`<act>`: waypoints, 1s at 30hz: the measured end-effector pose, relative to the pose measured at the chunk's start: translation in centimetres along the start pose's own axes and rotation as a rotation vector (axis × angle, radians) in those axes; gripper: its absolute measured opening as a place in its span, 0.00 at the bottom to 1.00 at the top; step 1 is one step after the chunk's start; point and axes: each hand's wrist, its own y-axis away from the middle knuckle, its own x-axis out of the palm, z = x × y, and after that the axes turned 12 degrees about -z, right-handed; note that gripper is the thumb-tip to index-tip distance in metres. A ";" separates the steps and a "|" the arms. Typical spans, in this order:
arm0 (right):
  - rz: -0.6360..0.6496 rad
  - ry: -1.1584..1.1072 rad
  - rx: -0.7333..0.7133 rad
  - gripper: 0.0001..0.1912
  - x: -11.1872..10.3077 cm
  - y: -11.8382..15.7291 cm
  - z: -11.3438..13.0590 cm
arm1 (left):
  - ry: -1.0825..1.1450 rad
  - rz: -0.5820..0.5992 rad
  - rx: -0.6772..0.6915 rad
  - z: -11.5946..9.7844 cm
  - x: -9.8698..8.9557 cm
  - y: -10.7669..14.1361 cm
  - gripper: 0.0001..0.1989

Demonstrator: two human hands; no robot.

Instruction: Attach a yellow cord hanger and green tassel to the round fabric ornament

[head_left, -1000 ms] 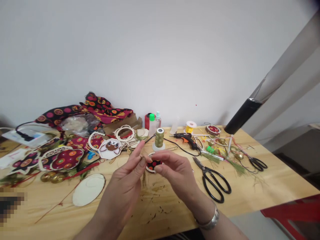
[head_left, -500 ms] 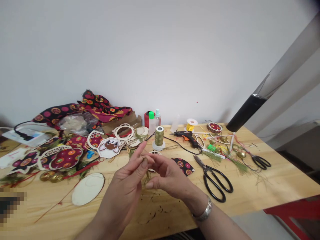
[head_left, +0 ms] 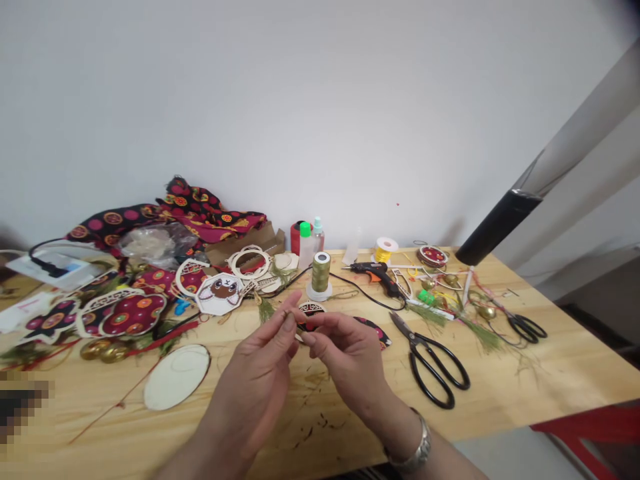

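Note:
My left hand (head_left: 263,363) is closed in a pinch. A tiny olive-brown bit shows at its fingertips, too small to name. Close beside it, my right hand (head_left: 353,353) has thumb and fingers drawn together, and what they hold, if anything, cannot be made out. Just behind the fingers lies a cut-out wooden ornament (head_left: 312,308) with a dark backing, partly covered. A spool of olive thread (head_left: 321,272) stands beyond it. Patterned fabric (head_left: 375,327) peeks out past my right hand, and a green tassel (head_left: 266,311) lies beyond my left.
Black-handled scissors (head_left: 430,360) lie to the right, with a glue gun (head_left: 375,273) and its cord behind. A pale oval disc (head_left: 177,377) is at left. Ornaments, a lamb-faced octagon (head_left: 220,293) and bunched fabric (head_left: 200,213) crowd the back left. A second pair of scissors (head_left: 525,328) lies far right.
My right thumb and fingers have come together and moved up closer to the left fingertips. The raised left index finger has lowered a little.

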 end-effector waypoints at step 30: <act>0.083 -0.055 0.320 0.10 0.4 0.0 1.3 | 0.001 0.096 -0.002 0.3 -1.1 -0.2 0.06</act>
